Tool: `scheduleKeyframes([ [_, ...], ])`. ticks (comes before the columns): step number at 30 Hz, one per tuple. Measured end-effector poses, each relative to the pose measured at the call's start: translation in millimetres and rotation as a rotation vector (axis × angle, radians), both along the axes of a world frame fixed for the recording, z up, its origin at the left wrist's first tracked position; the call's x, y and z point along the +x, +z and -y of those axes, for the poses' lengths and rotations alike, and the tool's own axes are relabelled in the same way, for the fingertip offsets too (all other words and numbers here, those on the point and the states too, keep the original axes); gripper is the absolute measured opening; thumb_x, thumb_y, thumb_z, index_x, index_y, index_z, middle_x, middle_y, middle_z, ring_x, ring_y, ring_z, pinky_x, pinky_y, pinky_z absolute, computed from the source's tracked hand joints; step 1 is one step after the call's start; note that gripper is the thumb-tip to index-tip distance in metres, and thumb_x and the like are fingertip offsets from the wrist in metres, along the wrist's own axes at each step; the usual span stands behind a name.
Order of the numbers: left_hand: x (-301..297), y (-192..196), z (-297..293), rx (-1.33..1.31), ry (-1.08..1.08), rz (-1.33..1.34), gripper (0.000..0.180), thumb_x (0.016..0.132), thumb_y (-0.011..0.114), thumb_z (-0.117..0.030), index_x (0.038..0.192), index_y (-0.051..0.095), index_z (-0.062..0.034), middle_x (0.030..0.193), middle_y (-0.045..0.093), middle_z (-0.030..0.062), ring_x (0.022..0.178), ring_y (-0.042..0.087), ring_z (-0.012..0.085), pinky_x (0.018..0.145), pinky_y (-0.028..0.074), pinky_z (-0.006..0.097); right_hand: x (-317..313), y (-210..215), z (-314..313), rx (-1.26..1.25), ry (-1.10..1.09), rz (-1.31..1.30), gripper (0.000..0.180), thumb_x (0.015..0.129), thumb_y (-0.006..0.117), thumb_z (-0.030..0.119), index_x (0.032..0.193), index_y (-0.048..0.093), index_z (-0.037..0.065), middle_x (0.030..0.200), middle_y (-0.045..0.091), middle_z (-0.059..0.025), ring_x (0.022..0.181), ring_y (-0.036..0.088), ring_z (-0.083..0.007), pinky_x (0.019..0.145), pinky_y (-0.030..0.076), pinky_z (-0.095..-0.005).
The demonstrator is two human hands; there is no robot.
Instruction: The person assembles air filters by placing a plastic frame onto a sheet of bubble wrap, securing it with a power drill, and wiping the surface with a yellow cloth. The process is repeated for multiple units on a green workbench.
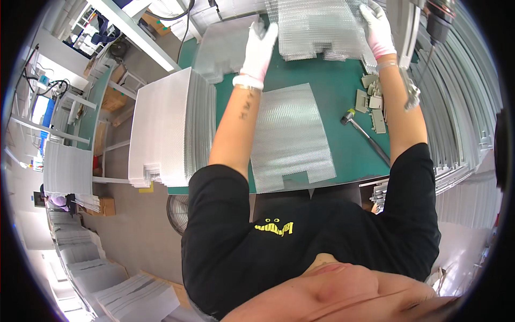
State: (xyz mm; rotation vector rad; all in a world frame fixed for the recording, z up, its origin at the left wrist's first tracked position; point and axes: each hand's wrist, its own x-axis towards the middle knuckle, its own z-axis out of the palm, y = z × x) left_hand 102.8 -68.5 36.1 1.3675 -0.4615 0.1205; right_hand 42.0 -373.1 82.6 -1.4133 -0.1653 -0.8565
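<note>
My left hand (258, 51), in a white glove, is raised over the far part of the green table (343, 145). Its thumb and fingers are apart, with nothing seen between them. It lies between a low pile of clear mesh sheets (217, 45) and a larger stack of mesh sheets (314, 29) at the back. My right hand (377, 29), gloved too, is at that stack's right edge, fingers stretched out; whether they touch a sheet is unclear. Nearer me, between my forearms, a single notched mesh sheet (292, 134) lies flat.
A tall stack of white-faced panels (161, 123) stands at the table's left. To the right are a hammer (367, 137) and several beige plastic pieces (375, 102). A power screwdriver (441, 19) hangs at the upper right, beside long metal strips (456, 107).
</note>
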Motion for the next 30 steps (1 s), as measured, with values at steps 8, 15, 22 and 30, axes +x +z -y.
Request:
scheduleKeyframes([
  [8,-123.1,-0.7,-55.6,0.404,0.421,0.273,0.05,0.087,0.075,-0.017,0.128,0.057,0.0048,0.107,0.072,0.0143,0.087,0.068,0.0142,0.077,0.055,0.028,-133.0,-33.9,-68.5,-0.569,-0.227,-0.233,0.07,0.086,0.07,0.009,0.151,0.043,0.011,0.124,0.058,-0.011,0.104,0.056,-0.0172,0.092,0.045,-0.0261],
  [15,-287.5,-79.1,-129.0,0.955,0.476,0.181,0.08,0.08,0.08,-0.019,0.144,0.039,0.0071,0.129,0.062,0.0246,0.107,0.068,0.0284,0.089,0.054,0.036,-272.8,-98.9,-154.1,-0.807,-0.075,-0.523,0.056,0.081,0.073,0.01,0.134,0.058,0.006,0.092,0.059,-0.0112,0.071,0.058,-0.0246,0.069,0.051,-0.0322],
  [22,-290.2,-111.7,-136.3,1.101,0.392,0.032,0.085,0.083,0.076,-0.03,0.146,0.034,0.0074,0.132,0.057,0.0285,0.112,0.063,0.0403,0.09,0.055,0.04,-274.8,-142.3,-162.5,-0.814,-0.021,-0.659,0.052,0.083,0.072,0.017,0.132,0.057,0.007,0.104,0.063,-0.0154,0.093,0.064,-0.0333,0.081,0.053,-0.0384],
  [30,-270.5,-115.6,-127.8,1.197,0.299,-0.229,0.084,0.086,0.075,-0.031,0.149,0.033,0.0049,0.139,0.053,0.0269,0.12,0.06,0.0388,0.098,0.051,0.04,-267.6,-176.1,-166.1,-0.97,-0.107,-0.697,0.054,0.086,0.07,0.024,0.135,0.054,0.009,0.107,0.062,-0.0141,0.094,0.064,-0.0328,0.078,0.054,-0.0395],
])
